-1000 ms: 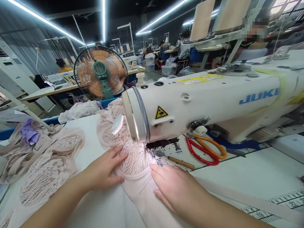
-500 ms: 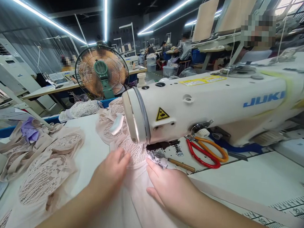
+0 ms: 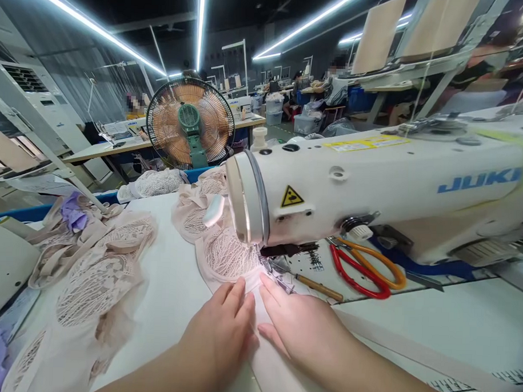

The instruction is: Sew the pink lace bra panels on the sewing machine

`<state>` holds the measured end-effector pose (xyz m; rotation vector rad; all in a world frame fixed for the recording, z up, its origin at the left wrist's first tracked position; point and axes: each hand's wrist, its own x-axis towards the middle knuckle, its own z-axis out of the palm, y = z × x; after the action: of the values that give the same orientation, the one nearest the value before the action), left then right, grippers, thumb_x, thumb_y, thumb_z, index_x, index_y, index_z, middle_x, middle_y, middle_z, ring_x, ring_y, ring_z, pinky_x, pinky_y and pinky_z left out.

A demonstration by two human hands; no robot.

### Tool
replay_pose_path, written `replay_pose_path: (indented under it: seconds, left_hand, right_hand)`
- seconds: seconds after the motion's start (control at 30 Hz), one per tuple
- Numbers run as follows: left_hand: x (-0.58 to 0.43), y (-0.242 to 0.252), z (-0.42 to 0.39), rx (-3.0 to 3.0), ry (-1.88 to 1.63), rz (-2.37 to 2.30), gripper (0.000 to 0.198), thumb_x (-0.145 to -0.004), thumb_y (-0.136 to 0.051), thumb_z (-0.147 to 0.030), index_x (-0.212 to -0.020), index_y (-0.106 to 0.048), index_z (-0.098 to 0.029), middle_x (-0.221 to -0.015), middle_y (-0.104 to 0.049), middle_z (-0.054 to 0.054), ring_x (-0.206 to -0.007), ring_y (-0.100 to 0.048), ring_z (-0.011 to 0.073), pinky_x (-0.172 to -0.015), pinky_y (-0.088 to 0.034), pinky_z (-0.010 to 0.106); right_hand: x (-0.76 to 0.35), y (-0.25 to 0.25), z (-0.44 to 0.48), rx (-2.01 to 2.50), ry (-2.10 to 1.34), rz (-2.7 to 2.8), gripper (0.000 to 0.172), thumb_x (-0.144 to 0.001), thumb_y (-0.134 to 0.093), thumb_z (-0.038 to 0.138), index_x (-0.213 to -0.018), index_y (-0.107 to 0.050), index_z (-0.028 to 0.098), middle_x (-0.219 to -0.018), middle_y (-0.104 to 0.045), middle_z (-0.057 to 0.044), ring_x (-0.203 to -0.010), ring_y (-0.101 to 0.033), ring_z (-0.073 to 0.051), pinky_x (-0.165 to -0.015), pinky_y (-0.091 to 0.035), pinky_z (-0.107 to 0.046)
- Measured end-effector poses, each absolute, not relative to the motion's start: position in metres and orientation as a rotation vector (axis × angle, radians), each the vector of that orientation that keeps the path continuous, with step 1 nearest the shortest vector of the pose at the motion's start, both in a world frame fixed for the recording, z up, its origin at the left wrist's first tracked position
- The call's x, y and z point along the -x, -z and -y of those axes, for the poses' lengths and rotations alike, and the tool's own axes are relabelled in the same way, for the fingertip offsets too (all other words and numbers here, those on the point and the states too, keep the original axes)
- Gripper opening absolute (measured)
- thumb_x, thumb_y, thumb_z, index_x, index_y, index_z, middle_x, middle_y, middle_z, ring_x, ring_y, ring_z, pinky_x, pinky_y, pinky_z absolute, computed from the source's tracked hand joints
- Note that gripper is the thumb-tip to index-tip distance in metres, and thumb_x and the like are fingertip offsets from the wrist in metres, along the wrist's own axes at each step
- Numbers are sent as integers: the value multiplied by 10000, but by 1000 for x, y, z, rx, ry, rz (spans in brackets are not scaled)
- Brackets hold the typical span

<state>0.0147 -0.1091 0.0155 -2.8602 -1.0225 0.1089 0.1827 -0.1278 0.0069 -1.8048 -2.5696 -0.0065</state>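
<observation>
A pale pink lace bra (image 3: 229, 253) lies on the white table under the head of the sewing machine (image 3: 308, 192). My left hand (image 3: 223, 323) rests on its plain band just below the lace cup, fingers stretched out and lying on the cloth. Close beside it, my right hand (image 3: 302, 326) lies with straight fingers on the same band, fingertips by the lit metal presser foot (image 3: 276, 271). The needle area is partly hidden behind the machine head. A narrow pale strip (image 3: 410, 350) runs across the table behind my right forearm.
Scissors with red and orange handles (image 3: 361, 279) and a wooden-handled tool (image 3: 318, 288) lie right of the needle area. More lace bras (image 3: 95, 281) are heaped on the left. A fan (image 3: 190, 122) stands beyond the table; people sit at machines farther back.
My left hand has moved right and down, from beside the lace cup onto the band near my right hand. The cup now lies flatter and more exposed. The view has shifted slightly left.
</observation>
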Motion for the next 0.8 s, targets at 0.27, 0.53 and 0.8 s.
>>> replay_pose_path:
  seconds: [0.27,0.53,0.8]
  left_hand:
    - [-17,-26,99,2904,-324,1163,632,-884,-461,-516,-1346,-470,-86,-1412,-421,213,-1267,-430,345,-986,-431,456]
    - [-9,-16,95,3057,-224,1312,810,-762,-574,-640,-1398,-409,-166,-1477,-291,238,-1328,-314,413,-1028,-358,546]
    - [-10,-25,78,3063,-308,1328,789,-773,-596,-595,-1409,-389,-175,-1496,-250,229,-1344,-279,414,-1026,-353,557]
  right_hand:
    - [-190,3,136,1672,216,2667,540,-785,-648,378,-1243,-601,94,-1281,-579,-144,-591,-695,-238,-410,-536,-335]
    - [-211,17,161,1401,404,2543,496,-629,-722,371,-1066,-699,139,-1188,-659,-100,-373,-587,-144,-312,-474,-301]
    - [-227,28,183,1365,417,2644,508,-665,-669,341,-1137,-633,158,-1275,-606,-92,-449,-622,-143,-373,-506,-295]
